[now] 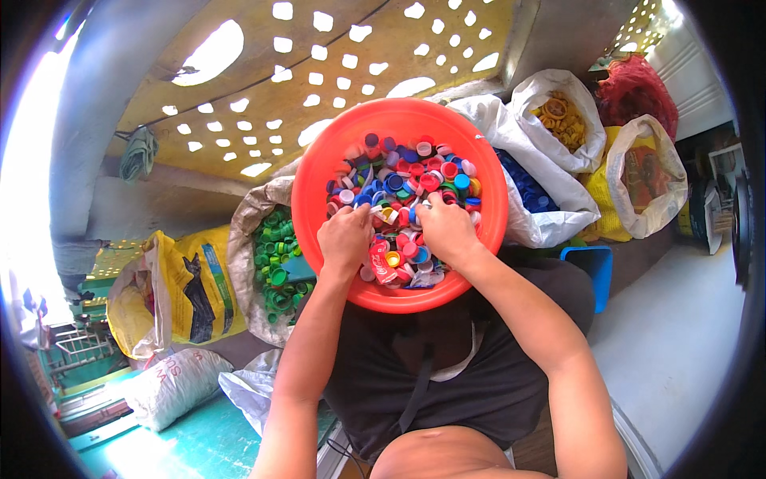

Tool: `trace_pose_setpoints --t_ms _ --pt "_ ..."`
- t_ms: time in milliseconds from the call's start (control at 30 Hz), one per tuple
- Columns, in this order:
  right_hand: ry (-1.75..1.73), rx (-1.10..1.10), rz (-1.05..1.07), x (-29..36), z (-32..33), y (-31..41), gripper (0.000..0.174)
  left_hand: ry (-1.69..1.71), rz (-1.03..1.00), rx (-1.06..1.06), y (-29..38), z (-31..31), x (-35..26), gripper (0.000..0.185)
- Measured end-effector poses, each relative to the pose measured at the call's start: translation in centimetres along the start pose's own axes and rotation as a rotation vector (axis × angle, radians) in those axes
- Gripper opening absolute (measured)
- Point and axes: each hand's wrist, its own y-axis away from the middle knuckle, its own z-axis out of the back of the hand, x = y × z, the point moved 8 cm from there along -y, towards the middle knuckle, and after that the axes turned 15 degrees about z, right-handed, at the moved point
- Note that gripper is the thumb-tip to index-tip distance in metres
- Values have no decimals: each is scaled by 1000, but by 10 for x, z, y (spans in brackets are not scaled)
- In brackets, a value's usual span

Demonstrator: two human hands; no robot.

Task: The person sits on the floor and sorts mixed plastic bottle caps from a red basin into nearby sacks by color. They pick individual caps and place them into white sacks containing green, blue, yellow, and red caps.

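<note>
A round red-orange plastic basin [311, 179] rests at my lap, holding many loose plastic bottle caps [395, 182] in red, blue, white, green and yellow. Over its left side, my left hand [345, 238] reaches in with curled fingers among the caps. A white piece lies by those fingertips; whether they grip it is hidden. My right hand [449, 232] is over the right side, thumb and forefinger pinched on what looks like a small pale bottle cap [426, 204]. Between the hands and nearer to me lies a red Coca-Cola label piece [382, 263] on the caps.
Left of the basin stands a sack of green caps [276, 254], then yellow sacks [197, 287]. To the right are white sacks with blue caps [523, 182] and yellow caps [559, 123], another yellow sack [649, 173] and a blue plastic container [589, 272]. A perforated wall [263, 78] rises behind.
</note>
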Motion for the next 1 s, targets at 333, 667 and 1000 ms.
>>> trace_pose_setpoints --t_ms 333,667,1000 --pt "-11 110 -59 -22 -12 -11 18 143 -2 -57 -1 7 5 22" --pt "-339 55 -225 -58 17 -2 18 132 -92 94 4 -9 -12 27" --pt "-140 106 -44 -29 28 -1 24 117 -44 172 12 0 -23 33"
